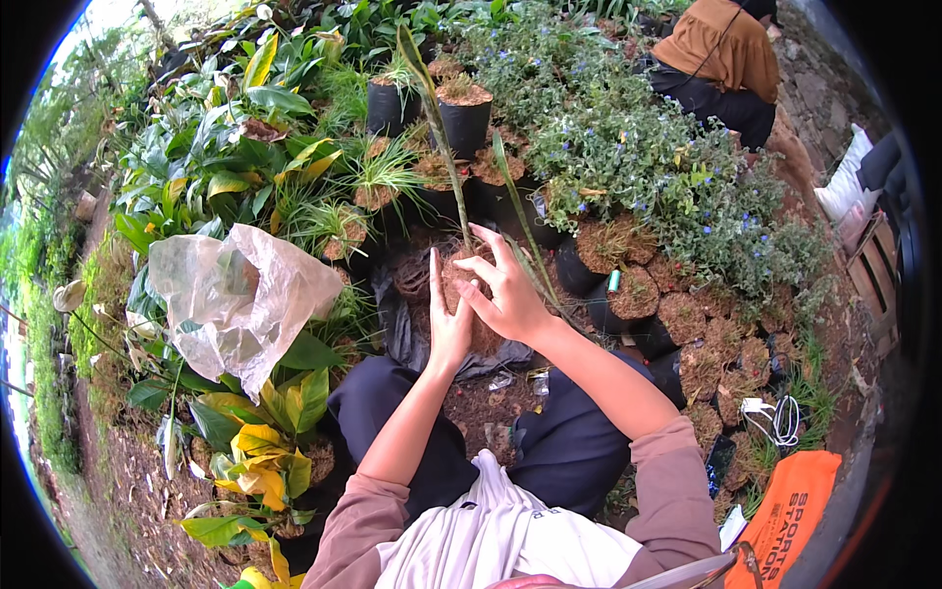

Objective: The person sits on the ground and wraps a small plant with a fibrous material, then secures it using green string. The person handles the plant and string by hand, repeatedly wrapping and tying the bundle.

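Note:
Between my hands is a ball of brown fibrous moss or root mass [482, 333], at the base of a tall snake plant leaf [445, 140]. My left hand [450, 316] touches its left side, fingers pointing up. My right hand [504, 283] curves over its top and right side, fingers spread apart. Whether the fingers grip it or only press on it is hard to tell. A black plastic sheet or bag [401, 327] lies around and under the ball. A second long leaf [519, 206] leans to the right of my right hand.
Black grow bags [464, 125] with brown fill stand ahead and to the right. A crumpled clear plastic bag [239, 302] lies on leafy plants at left. At right are a white charger with cable [786, 421], a phone [720, 460] and an orange bag [787, 515]. A person [725, 51] crouches at upper right.

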{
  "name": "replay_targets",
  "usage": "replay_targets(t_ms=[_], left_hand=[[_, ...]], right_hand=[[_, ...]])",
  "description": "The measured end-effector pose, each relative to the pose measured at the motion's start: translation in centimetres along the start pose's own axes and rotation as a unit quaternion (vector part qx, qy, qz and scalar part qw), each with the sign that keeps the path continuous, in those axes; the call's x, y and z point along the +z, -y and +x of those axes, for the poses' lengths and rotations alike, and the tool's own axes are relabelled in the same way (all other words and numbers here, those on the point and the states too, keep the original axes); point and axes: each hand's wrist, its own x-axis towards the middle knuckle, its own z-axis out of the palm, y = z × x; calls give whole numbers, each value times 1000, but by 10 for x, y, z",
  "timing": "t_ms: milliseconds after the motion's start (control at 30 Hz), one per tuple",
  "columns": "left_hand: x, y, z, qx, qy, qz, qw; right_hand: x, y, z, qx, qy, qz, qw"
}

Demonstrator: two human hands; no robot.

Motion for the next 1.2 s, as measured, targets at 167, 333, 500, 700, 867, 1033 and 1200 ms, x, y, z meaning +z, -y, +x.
replay_targets(t_ms=[167, 333, 500, 700, 867, 1033, 1200], left_hand=[[-11, 11, 4, -30, 6, -19, 999], [-5, -3, 8, -123, -52, -73, 988], [-17, 15, 8, -147, -12, -244, 958], [-19, 8, 16, -176, -17, -187, 966], [-11, 8, 11, -132, -52, -138, 980], [-11, 1, 9, -173, -91, -181, 964], [-2, -24, 3, -216, -79, -193, 954]], right_hand=[[-3, -1, 3, 43, -18, 73, 996], [-17, 8, 3, -11, -83, -27, 996], [3, 21, -16, -86, 61, -113, 988], [-7, 7, -7, 0, -7, -44, 999], [11, 8, -8, -38, 70, -179, 981], [23, -6, -5, 104, 3, 94, 990], [26, -11, -9, 195, -20, 235, 952]])
